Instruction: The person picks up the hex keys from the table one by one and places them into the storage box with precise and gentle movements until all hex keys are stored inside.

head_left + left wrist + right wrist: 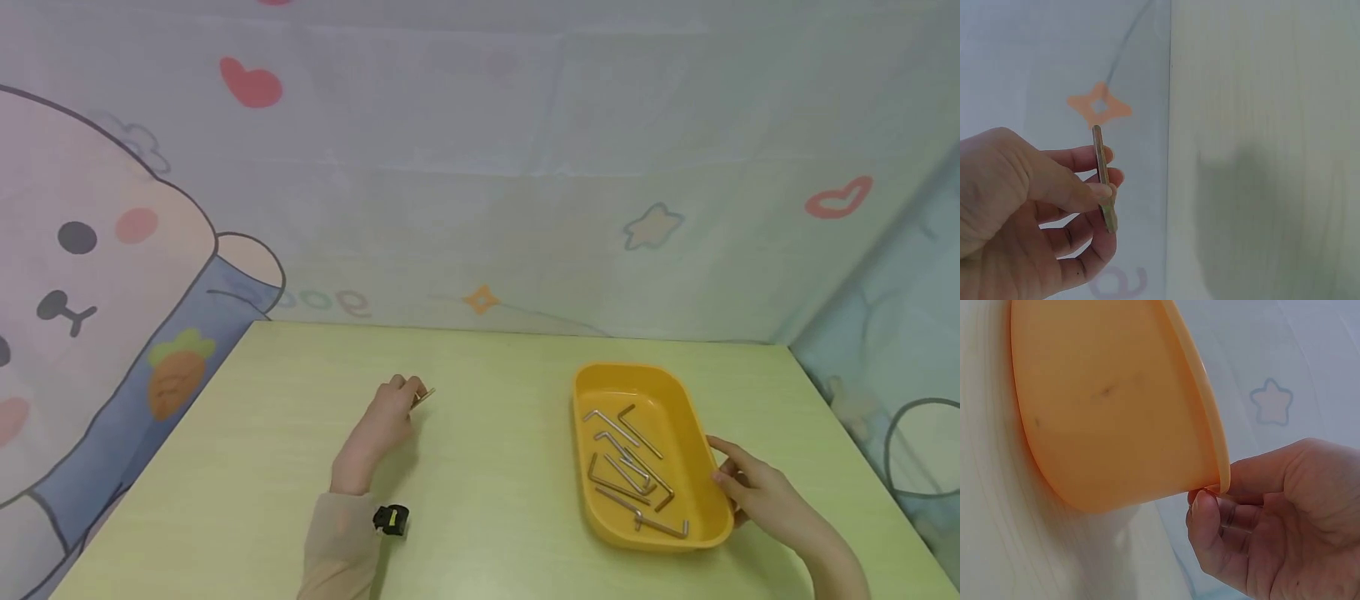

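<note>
My left hand [386, 412] hovers over the middle of the pale green table [495, 400] and pinches a thin metal hex key [422, 397] between thumb and fingers. In the left wrist view the hex key [1103, 175] stands upright in the left hand [1035, 206]. A yellow tray [701, 454] sits to the right with several hex keys [626, 467] lying in it. My right hand [757, 487] grips the tray's right rim. In the right wrist view the right hand [1272, 519] has its thumb on the tray [1116, 406] at the rim.
A small black device [392, 519] is strapped at my left wrist, by a beige sleeve [337, 550]. A cartoon-printed cloth backdrop [480, 167] rises behind the table and along the right side.
</note>
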Available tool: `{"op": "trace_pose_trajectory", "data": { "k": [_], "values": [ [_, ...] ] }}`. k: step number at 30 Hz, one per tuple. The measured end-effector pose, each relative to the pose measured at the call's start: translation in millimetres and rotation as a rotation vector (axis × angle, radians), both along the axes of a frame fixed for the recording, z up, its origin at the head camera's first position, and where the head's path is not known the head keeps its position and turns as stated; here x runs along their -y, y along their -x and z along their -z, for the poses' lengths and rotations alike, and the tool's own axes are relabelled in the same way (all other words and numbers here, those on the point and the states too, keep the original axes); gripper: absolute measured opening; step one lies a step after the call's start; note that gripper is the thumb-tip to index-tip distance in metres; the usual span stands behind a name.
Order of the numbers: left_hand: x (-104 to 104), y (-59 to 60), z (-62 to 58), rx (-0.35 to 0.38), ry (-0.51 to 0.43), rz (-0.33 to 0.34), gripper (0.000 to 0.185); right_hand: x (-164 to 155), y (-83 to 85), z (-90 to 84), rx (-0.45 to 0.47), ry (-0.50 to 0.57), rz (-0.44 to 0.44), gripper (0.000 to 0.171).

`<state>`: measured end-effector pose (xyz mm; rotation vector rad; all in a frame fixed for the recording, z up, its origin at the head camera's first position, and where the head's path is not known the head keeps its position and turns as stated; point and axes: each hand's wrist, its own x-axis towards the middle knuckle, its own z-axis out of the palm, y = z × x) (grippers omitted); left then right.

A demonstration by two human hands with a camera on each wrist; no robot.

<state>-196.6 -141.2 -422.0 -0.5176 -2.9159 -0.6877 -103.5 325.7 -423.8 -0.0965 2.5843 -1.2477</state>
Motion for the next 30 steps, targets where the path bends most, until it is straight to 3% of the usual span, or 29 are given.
{"op": "trace_pose_trajectory", "data": {
  "k": [15, 23, 30],
  "values": [
    [-50, -18.3, -15.7, -0.033, 0.052, 0.153, 0.045, -1, 0.7, 1.0, 0.0, 0.003, -0.007, 0.054],
    [-85, -25.8, -20.4, -0.119, 0.044, 0.315, 0.048, -2, -0.5, -0.7, 0.0, 0.011, -0.009, 0.055],
    [-111, -27.9, -25.2, -0.133, 0.064, 0.402, 0.051, 0, -0.2, -0.8, -0.011, 0.018, -0.008, 0.054]
  ]
}}
